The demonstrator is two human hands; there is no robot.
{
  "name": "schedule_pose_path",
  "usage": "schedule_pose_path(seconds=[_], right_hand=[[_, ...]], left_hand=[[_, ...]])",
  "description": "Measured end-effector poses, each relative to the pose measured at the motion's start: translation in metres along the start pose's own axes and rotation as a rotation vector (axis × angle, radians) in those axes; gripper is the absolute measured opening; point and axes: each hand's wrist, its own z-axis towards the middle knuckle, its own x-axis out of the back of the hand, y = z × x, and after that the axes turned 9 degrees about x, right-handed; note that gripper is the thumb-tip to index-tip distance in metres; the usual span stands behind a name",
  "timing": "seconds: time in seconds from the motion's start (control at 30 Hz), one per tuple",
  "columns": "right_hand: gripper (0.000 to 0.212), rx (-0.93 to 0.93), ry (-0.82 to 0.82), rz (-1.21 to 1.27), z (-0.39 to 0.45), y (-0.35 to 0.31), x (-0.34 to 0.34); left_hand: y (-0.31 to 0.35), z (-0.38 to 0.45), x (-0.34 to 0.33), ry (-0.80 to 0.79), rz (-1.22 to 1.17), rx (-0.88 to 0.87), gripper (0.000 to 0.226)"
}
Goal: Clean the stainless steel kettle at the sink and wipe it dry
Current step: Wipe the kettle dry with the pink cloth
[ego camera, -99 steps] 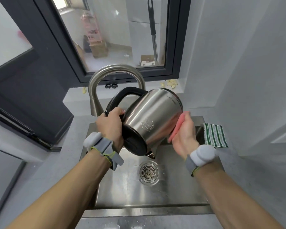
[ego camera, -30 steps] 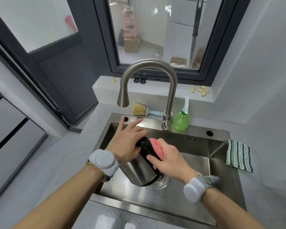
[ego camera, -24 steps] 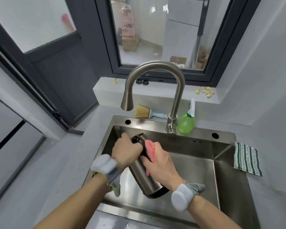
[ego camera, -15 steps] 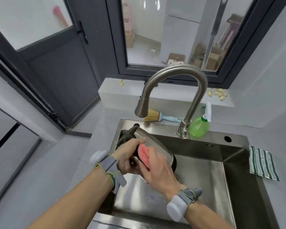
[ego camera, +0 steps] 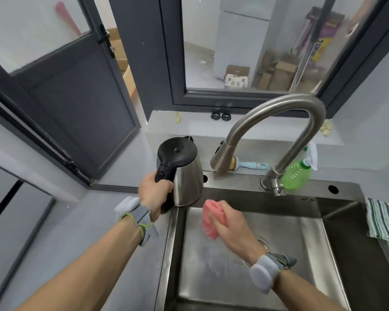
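Note:
The stainless steel kettle (ego camera: 187, 180) with a black lid and handle is upright at the sink's back left corner, over the rim. My left hand (ego camera: 154, 195) grips its black handle. My right hand (ego camera: 230, 223) is over the sink basin (ego camera: 301, 254), closed around a pink cloth (ego camera: 211, 218), a short way right of the kettle and not touching it. Whether the kettle's base rests on the rim or hangs just above it I cannot tell.
The curved steel faucet (ego camera: 279, 122) arches over the sink's back edge. Behind it lie a brush (ego camera: 247, 164) and a green spray bottle (ego camera: 298, 173). A striped green cloth (ego camera: 382, 218) lies on the counter at right. A grey counter (ego camera: 76, 232) extends to the left.
The kettle was tilted in the basin while the pink cloth rubbed it. Now it is upright at the sink's back left corner, and my right hand with the cloth has come off it.

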Motion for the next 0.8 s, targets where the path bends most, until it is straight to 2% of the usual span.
schedule_pose_path(seconds=[0.27, 0.43, 0.53, 0.6, 0.67, 0.7, 0.73, 0.8], right_hand=[[0.015, -0.163, 0.108, 0.121, 0.003, 0.014, -0.004], [0.027, -0.194, 0.18, 0.323, 0.001, 0.001, 0.0], [0.054, -0.223, 0.122, 0.633, -0.002, -0.007, 0.008], [0.056, -0.289, 0.143, 0.877, -0.005, -0.011, 0.015], [0.051, -0.376, 0.247, 0.92, -0.009, -0.009, 0.027], [0.044, -0.377, 0.291, 0.84, -0.011, -0.007, 0.032], [0.036, -0.342, 0.329, 0.736, -0.014, -0.008, 0.039], [0.022, -0.273, 0.391, 0.61, -0.02, -0.012, 0.049]], left_hand=[[0.018, 0.057, -0.001, -0.024, 0.183, -0.099, 0.029], [0.031, 0.059, -0.002, 0.031, 0.238, -0.054, 0.036], [0.034, 0.049, -0.008, 0.165, 0.3, -0.014, 0.04], [0.03, 0.032, -0.01, 0.377, 0.306, 0.047, 0.045], [0.016, 0.005, -0.017, 0.541, 0.259, -0.002, 0.043], [0.006, -0.009, -0.025, 0.542, 0.217, -0.038, 0.037], [-0.003, -0.026, -0.037, 0.475, 0.18, -0.04, 0.029], [-0.019, -0.059, -0.069, 0.152, 0.094, 0.082, 0.012]])
